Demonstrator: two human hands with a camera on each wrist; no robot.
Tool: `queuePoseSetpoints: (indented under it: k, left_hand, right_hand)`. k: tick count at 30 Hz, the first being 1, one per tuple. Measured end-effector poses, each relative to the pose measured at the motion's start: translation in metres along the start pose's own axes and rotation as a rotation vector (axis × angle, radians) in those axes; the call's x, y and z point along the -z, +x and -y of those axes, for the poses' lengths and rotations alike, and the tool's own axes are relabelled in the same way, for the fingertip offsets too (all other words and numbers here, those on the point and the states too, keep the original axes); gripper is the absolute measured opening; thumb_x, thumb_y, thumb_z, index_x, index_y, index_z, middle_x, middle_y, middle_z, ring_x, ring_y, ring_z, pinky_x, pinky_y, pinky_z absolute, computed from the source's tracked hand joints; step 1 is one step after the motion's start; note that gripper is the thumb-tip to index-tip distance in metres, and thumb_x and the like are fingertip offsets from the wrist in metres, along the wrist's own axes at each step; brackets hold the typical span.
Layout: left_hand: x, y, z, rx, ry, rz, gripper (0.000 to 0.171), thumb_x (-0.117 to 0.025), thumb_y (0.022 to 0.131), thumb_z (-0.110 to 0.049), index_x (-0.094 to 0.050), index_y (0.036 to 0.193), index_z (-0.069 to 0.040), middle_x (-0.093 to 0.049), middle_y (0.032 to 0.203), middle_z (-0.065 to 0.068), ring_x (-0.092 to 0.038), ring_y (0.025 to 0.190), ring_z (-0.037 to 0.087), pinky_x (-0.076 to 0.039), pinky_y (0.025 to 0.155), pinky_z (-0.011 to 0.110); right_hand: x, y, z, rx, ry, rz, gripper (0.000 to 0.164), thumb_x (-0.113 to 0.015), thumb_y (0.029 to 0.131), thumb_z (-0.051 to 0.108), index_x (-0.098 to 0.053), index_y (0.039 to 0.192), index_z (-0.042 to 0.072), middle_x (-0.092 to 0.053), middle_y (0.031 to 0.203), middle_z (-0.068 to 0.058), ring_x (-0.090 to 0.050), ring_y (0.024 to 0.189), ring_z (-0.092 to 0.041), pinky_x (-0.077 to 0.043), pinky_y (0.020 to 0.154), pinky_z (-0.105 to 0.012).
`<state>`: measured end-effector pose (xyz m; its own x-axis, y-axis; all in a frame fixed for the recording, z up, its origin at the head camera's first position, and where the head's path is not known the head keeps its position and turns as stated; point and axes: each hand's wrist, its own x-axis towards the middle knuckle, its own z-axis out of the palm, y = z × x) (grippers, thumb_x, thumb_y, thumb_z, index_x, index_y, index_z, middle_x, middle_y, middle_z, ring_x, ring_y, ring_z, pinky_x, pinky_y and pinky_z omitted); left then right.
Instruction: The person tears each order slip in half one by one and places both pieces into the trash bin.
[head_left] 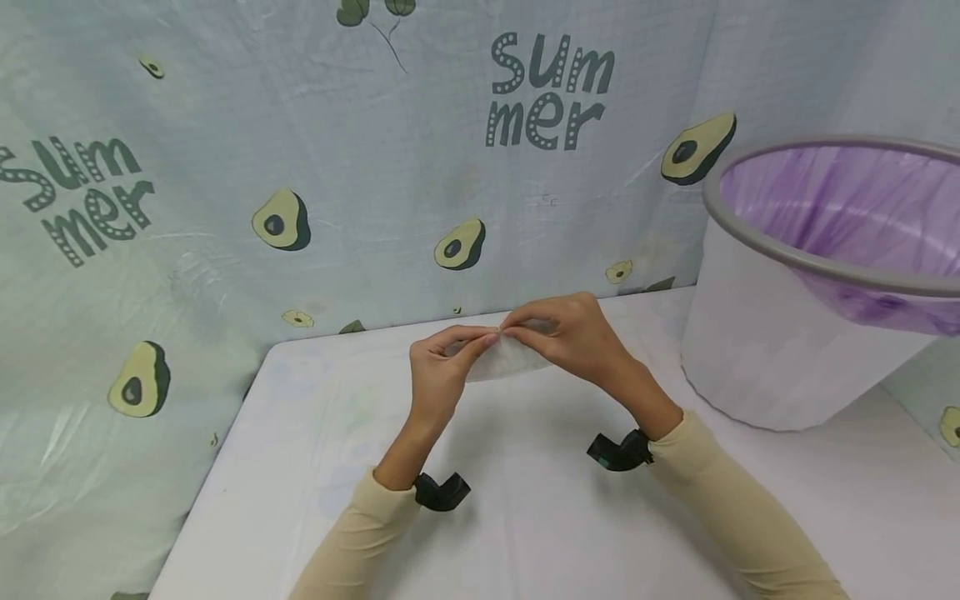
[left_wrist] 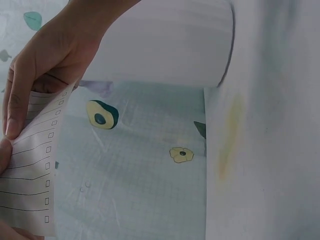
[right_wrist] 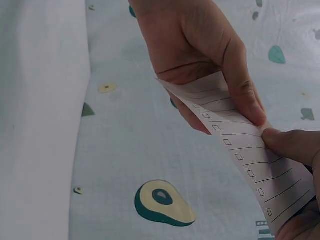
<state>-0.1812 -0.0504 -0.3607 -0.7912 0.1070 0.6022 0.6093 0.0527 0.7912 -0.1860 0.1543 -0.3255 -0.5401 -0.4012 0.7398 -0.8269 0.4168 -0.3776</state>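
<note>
A sheet of lined checklist paper (head_left: 504,364) with a column of small boxes hangs between the two hands, above the white table. My left hand (head_left: 441,371) pinches its upper edge between thumb and fingers. Close beside it, my right hand (head_left: 573,337) pinches the same edge, the fingertips of both hands almost meeting. In the left wrist view the checklist paper (left_wrist: 32,170) curves, its printed lines and boxes visible. From the right wrist, the checklist paper (right_wrist: 235,132) slants between the left hand (right_wrist: 200,45) and the right thumb (right_wrist: 292,145).
A white bin (head_left: 780,350) with a grey rim and purple liner (head_left: 840,208) stands on the right of the white table (head_left: 517,500). Behind hangs a pale curtain (head_left: 375,167) printed with avocados and lettering. Each wrist carries a black camera mount.
</note>
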Motion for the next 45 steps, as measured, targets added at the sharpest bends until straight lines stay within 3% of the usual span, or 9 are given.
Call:
queuePoseSetpoints:
  k: [10,19,30,36,45]
  left_hand:
    - [-0.021,0.010,-0.003,-0.023,-0.077,0.036,0.011,-0.078,0.089,-0.005,-0.079,0.096,0.003,-0.077,0.094,0.015,-0.073,0.093,0.021,-0.059,0.082,0.031]
    - [-0.036,0.020,-0.012,-0.041,-0.133,0.044,0.011,-0.078,0.089,-0.003,-0.078,0.096,0.006,-0.077,0.092,0.017,-0.073,0.092,0.022,-0.060,0.083,0.034]
    - [-0.063,0.041,-0.031,-0.075,-0.280,0.066,0.012,-0.076,0.088,0.003,-0.076,0.097,0.011,-0.076,0.094,0.020,-0.074,0.092,0.025,-0.060,0.085,0.040]
    - [-0.072,0.055,-0.039,-0.090,-0.238,0.134,0.013,-0.077,0.089,-0.004,-0.078,0.099,0.005,-0.077,0.096,0.015,-0.073,0.095,0.023,-0.059,0.086,0.041]
    - [-0.079,0.071,-0.049,-0.156,-0.137,0.257,0.015,-0.077,0.090,-0.005,-0.080,0.104,0.000,-0.078,0.101,0.013,-0.073,0.098,0.016,-0.058,0.087,0.037]
  right_hand:
    - [0.020,-0.006,0.000,-0.013,-0.050,-0.070,0.014,-0.083,0.081,0.000,-0.082,0.095,0.005,-0.079,0.089,-0.005,-0.076,0.081,-0.019,-0.062,0.069,-0.036]
    - [0.034,-0.009,-0.001,0.029,-0.043,-0.145,0.014,-0.085,0.080,0.000,-0.082,0.092,0.005,-0.078,0.086,-0.003,-0.075,0.074,-0.012,-0.058,0.067,-0.022]
    - [0.059,-0.008,0.005,0.003,0.001,-0.290,0.014,-0.080,0.080,-0.010,-0.080,0.092,-0.003,-0.078,0.085,-0.011,-0.076,0.071,-0.019,-0.056,0.070,-0.015]
    - [0.077,-0.008,0.004,0.008,-0.082,-0.320,0.015,-0.082,0.079,-0.010,-0.080,0.092,-0.003,-0.078,0.083,-0.011,-0.075,0.068,-0.016,-0.054,0.069,-0.011]
    - [0.109,-0.008,0.007,0.004,-0.265,-0.239,0.016,-0.085,0.079,-0.003,-0.082,0.093,0.002,-0.078,0.081,-0.008,-0.068,0.059,-0.005,-0.042,0.058,-0.006]
